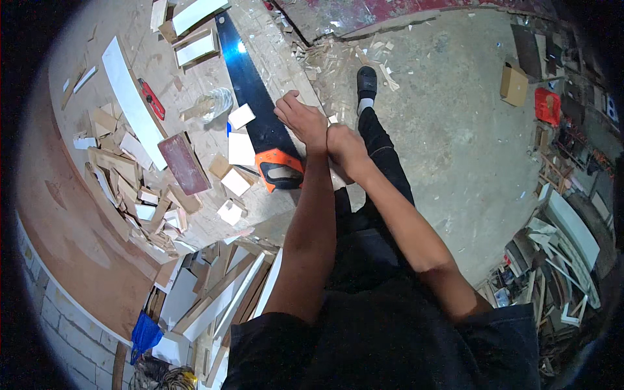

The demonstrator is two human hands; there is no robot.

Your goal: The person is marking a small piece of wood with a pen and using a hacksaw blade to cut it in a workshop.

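My left hand (303, 121) lies over the workbench edge, just right of the saw blade, with its fingers partly spread and nothing visible in them. Against its wrist my right hand (348, 148) is closed in a fist; whatever it may hold is hidden. A hand saw (255, 97) lies flat on the bench, its orange and black handle toward me and its blade pointing away. Small white-faced wood blocks (241, 117) sit left of the blade, one touching or overlapping it. Further left are a clear plastic cup (220, 104) and a reddish-brown block (184, 162).
A red utility knife (151, 99) lies beside a long white strip (133, 101). Wood offcuts (123, 169) are heaped at the left, and longer boards (224, 299) stand below. Scrap (569, 247), a cardboard box (514, 84) and a red bag (547, 106) line the right side.
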